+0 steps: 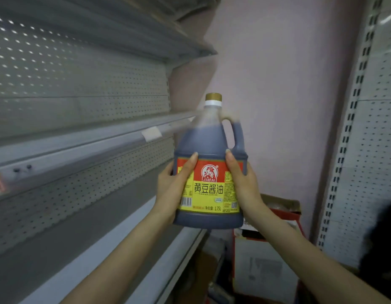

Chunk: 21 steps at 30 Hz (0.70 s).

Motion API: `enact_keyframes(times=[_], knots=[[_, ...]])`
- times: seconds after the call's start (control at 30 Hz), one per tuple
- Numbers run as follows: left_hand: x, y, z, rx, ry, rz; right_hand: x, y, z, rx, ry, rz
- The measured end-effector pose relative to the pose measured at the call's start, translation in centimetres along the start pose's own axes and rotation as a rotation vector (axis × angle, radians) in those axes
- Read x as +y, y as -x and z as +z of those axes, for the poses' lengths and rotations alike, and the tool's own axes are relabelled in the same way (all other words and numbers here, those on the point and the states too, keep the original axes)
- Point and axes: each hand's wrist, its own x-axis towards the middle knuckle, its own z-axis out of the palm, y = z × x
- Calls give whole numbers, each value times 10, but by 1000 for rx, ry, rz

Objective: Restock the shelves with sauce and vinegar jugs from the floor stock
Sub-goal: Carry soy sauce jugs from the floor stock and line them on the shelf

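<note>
Head view: jug held up in both hands, beside the shelves.
Left hand [175, 183] and right hand [242, 183] clasp the jug [208, 189] by its sides, upright in mid-air, near the shelf [80, 137] edge on the left. Neither hand has the handle, so a full, smooth jug could slip down through the palms, or its base could clip that front lip going in. An open box [267, 249] sits on the floor below.
</note>
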Motion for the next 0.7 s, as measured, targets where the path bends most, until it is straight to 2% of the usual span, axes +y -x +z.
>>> enact_keyframes(times=[0.2, 0.4, 0.7], knots=[[43, 48, -18, 197, -37, 106, -31, 17, 33, -229, -74, -32], [87, 109, -66, 422, -96, 205, -60, 58, 96, -476, -210, -34], [136, 197, -139, 665, -164, 311, -88, 134, 185, -709, -283, -80]])
